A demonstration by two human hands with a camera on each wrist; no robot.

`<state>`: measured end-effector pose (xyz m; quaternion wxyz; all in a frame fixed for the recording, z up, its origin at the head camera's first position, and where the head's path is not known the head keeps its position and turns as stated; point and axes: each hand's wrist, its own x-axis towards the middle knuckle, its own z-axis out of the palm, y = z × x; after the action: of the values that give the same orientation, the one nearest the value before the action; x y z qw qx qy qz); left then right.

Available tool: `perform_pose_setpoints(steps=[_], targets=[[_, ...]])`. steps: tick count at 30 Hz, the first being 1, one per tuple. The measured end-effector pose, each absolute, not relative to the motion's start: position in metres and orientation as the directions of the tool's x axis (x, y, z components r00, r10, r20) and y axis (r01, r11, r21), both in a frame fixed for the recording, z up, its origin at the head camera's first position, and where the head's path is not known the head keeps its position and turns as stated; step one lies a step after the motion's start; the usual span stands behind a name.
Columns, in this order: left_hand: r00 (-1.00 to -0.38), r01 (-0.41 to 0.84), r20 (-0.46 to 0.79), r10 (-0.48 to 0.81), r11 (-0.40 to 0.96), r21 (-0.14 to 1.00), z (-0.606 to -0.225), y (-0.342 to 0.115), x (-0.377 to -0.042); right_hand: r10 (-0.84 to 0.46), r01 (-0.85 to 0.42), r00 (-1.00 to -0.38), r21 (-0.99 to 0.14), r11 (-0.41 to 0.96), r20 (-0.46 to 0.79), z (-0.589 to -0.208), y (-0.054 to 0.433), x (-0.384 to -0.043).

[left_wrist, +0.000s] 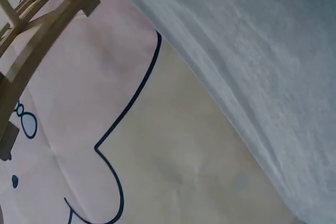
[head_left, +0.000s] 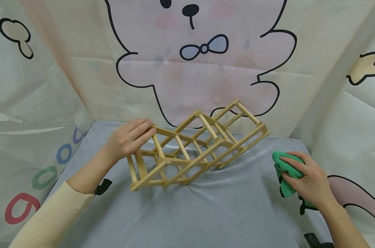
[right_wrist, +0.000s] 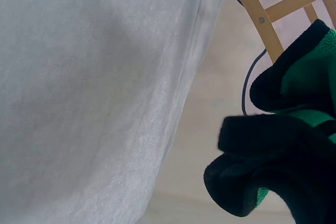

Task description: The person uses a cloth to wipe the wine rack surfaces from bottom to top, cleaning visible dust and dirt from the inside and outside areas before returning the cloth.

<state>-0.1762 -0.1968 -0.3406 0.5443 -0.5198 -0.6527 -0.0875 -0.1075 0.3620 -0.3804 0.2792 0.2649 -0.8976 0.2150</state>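
A pale wooden lattice rack [head_left: 192,163], made of crossed slats and round rods, stands tilted at the back of the table. My left hand [head_left: 128,139] holds its upper left corner, fingers bent over the end of the top slat. In the left wrist view, only part of the rack [left_wrist: 44,40] shows, at the upper left. Over the table's right side, my right hand [head_left: 308,179] grips a bunched green cloth [head_left: 287,188] with dark edging. Folds of this cloth [right_wrist: 307,77] hang near a rack slat [right_wrist: 257,17] in the right wrist view.
Grey fabric [head_left: 224,210] covers the table. Behind it hangs a printed backdrop [head_left: 162,72] with a cartoon animal, and similar sheets close off both sides. Black pieces show by the left wrist [head_left: 103,186] and at the lower right.
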Motion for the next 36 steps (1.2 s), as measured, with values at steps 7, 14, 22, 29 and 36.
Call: perform_pose_setpoints(steps=[7,14,22,29,36], targets=[[-0.107,0.796,0.877,0.469,0.569,-0.207,-0.334,-0.197,-0.149,-0.354,-0.581,-0.722,-0.243,0.777,0.594,-0.377,0.364,-0.106],[-0.273,0.788,0.903,0.333,0.616,0.011,-0.329,-0.172,-0.110,-0.350,-0.593,-0.718,-0.266,0.760,0.602,-0.376,0.362,-0.105],[-0.325,0.746,0.888,0.325,0.666,0.030,-0.337,-0.136,-0.081,-0.361,-0.607,-0.703,-0.251,0.754,0.612,-0.377,0.361,-0.107],[-0.251,0.668,0.904,0.347,0.738,-0.098,-0.350,-0.120,-0.077,-0.357,-0.601,-0.712,-0.260,0.756,0.605,-0.378,0.361,-0.105],[-0.128,0.636,0.926,0.355,0.745,-0.198,-0.353,-0.121,-0.085,-0.357,-0.600,-0.712,-0.261,0.756,0.605,-0.381,0.362,-0.104]])
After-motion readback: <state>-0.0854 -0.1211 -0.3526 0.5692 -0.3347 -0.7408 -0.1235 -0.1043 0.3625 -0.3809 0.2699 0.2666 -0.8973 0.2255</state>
